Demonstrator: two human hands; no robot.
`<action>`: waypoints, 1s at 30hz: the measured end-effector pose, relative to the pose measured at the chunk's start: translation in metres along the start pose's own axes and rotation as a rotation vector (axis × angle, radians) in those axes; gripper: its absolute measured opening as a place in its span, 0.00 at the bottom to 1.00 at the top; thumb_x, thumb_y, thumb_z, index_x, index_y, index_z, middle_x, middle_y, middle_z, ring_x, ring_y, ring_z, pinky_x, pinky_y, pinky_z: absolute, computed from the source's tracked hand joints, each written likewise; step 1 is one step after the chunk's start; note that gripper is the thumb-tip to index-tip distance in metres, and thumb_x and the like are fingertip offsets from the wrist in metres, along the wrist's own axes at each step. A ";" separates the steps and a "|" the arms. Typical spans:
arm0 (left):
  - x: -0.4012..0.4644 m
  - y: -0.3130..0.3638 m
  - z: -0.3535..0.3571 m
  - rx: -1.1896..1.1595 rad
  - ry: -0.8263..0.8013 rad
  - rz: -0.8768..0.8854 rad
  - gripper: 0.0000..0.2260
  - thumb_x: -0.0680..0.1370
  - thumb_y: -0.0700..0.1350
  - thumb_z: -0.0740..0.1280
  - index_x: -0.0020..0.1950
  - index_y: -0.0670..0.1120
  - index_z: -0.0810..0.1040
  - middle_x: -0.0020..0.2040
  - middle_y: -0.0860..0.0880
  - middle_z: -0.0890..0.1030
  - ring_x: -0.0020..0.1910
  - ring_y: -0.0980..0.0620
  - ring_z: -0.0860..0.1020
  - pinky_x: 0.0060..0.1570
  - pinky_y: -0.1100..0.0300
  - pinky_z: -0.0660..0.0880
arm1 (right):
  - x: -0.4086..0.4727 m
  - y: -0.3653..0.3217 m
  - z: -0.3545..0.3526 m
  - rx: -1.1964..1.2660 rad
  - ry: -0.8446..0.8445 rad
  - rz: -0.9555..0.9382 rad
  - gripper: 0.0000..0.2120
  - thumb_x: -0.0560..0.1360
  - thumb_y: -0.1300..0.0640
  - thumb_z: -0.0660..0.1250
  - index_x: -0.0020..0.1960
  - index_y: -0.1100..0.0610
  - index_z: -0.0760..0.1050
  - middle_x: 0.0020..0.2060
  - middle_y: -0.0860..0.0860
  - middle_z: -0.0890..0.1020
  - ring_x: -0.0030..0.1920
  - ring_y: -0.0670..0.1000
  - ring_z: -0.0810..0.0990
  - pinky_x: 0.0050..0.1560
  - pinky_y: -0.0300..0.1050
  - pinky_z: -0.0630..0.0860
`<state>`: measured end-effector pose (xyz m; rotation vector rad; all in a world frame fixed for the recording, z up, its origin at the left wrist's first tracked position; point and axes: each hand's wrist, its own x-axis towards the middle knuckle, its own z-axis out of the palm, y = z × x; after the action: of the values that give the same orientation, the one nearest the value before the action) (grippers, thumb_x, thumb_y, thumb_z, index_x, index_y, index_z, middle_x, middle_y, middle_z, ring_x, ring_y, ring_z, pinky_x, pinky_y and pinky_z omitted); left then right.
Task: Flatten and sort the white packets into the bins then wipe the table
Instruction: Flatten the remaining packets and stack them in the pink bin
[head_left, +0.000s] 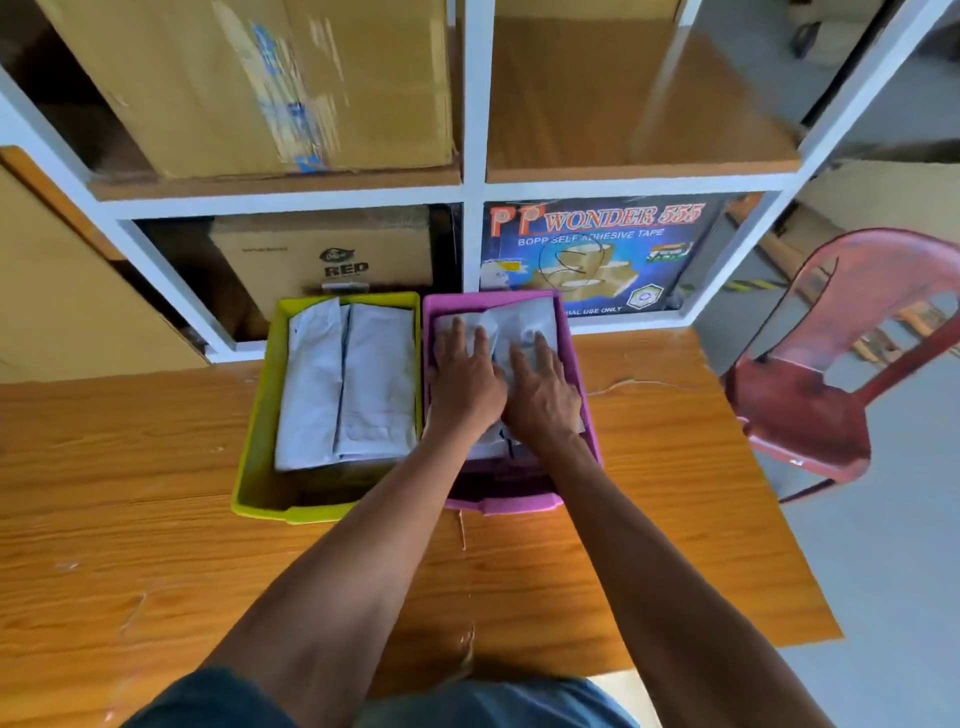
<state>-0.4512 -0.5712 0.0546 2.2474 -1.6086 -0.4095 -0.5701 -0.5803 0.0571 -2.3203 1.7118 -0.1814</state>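
Note:
Two bins stand side by side at the far edge of the wooden table (156, 467). The yellow bin (249, 457) on the left holds flat white packets (348, 384) lying next to each other. The pink bin (587, 410) on the right holds crumpled white packets (511, 325). Both my hands are inside the pink bin, palms down on those packets. My left hand (465, 379) and my right hand (543, 392) lie side by side, fingers spread and flat, pressing rather than gripping. My forearms hide the near part of the pink bin.
A white shelf unit (470, 156) rises right behind the bins, with cardboard boxes (260, 88) and a blue tape carton (597, 254) in its compartments. A red plastic chair (831, 374) stands at the table's right end. Grey floor lies beyond the right edge.

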 end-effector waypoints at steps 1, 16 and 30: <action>0.001 0.000 0.004 0.017 0.003 -0.004 0.28 0.86 0.51 0.58 0.85 0.48 0.56 0.87 0.44 0.49 0.85 0.40 0.46 0.80 0.38 0.55 | 0.002 0.001 0.004 -0.010 -0.005 -0.012 0.37 0.80 0.46 0.67 0.83 0.49 0.53 0.84 0.56 0.49 0.81 0.62 0.56 0.63 0.64 0.77; 0.006 -0.012 0.042 0.229 0.067 0.167 0.28 0.87 0.49 0.49 0.87 0.47 0.48 0.87 0.45 0.44 0.85 0.41 0.40 0.83 0.39 0.47 | 0.026 0.023 0.037 0.202 -0.007 -0.187 0.27 0.85 0.66 0.56 0.82 0.67 0.54 0.81 0.69 0.53 0.83 0.65 0.51 0.82 0.59 0.52; 0.015 -0.038 0.058 0.285 0.025 0.279 0.35 0.84 0.48 0.60 0.86 0.40 0.48 0.86 0.39 0.45 0.85 0.37 0.40 0.81 0.35 0.49 | 0.036 0.022 0.047 0.049 -0.115 -0.100 0.25 0.84 0.64 0.57 0.80 0.67 0.59 0.82 0.65 0.52 0.83 0.65 0.51 0.81 0.59 0.58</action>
<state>-0.4387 -0.5805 -0.0144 2.1601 -2.0403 -0.0820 -0.5676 -0.6147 0.0039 -2.3342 1.5220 -0.1043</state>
